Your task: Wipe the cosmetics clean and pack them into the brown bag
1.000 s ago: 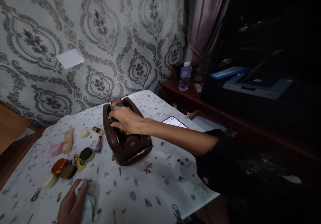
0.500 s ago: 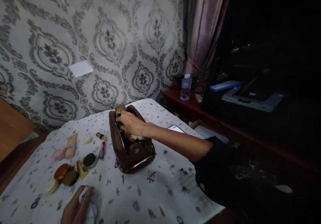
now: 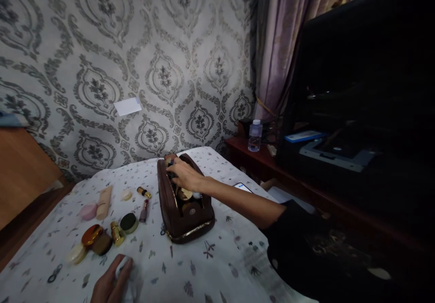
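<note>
A brown makeup bag (image 3: 166,203) lies unzipped on the patterned white cover, with gold-toned cosmetics showing inside. My right hand (image 3: 185,175) reaches into its far end, fingers curled down; a small dark item shows by the fingertips, too unclear to name. At the bottom edge, my left hand (image 3: 110,282) is closed on a crumpled white tissue or cloth (image 3: 128,289). Left of the bag lie a dark-lidded round jar (image 3: 129,223), a gold tube (image 3: 117,233), an amber-lidded jar (image 3: 91,235), a beige squeeze tube (image 3: 104,202) and a lip gloss (image 3: 144,211).
A pink round item (image 3: 88,212), a small cream pot (image 3: 126,194) and a black-and-gold tube (image 3: 144,192) lie nearby. Beyond the right forearm is a phone (image 3: 243,187). A water bottle (image 3: 254,135) stands on the red-brown shelf before a large dark screen (image 3: 356,90).
The head view has tilted up and turned slightly left, so things sit lower and further right. My right hand stays inside the bag; my left still holds the white tissue or cloth.
</note>
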Demonstrator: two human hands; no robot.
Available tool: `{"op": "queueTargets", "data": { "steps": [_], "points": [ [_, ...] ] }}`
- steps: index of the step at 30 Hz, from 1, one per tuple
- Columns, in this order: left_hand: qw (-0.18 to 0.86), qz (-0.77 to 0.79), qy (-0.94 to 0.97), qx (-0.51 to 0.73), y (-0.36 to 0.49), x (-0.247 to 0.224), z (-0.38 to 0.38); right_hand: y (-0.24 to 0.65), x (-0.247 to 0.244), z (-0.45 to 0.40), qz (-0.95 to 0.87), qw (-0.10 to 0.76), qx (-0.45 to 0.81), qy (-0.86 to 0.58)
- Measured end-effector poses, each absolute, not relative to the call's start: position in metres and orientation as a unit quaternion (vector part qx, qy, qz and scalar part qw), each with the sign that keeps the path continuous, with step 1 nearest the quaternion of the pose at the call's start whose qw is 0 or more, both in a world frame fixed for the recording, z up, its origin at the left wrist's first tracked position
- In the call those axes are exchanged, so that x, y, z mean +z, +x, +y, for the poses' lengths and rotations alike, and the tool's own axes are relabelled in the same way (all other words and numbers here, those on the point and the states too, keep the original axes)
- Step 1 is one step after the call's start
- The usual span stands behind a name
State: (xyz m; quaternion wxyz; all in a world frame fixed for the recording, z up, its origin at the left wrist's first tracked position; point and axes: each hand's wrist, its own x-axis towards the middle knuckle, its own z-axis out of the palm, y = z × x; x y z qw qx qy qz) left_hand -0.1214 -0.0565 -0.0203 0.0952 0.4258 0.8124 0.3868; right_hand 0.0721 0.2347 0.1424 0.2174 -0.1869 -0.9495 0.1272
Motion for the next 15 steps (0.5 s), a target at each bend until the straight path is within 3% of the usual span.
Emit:
{"op": "queueTargets", "data": {
  "steps": [9,15],
  "points": [
    [0.045,0.795,0.387,0.464,-0.089,-0.012,-0.049,0.076,0.146,0.234,-0.937,0.243,0.153,-0.201],
    [0.078,0.773,0.441,0.449,-0.080,0.007,-0.049,0.076,0.146,0.235,-0.938,0.244,0.137,-0.206]
  ]
}}
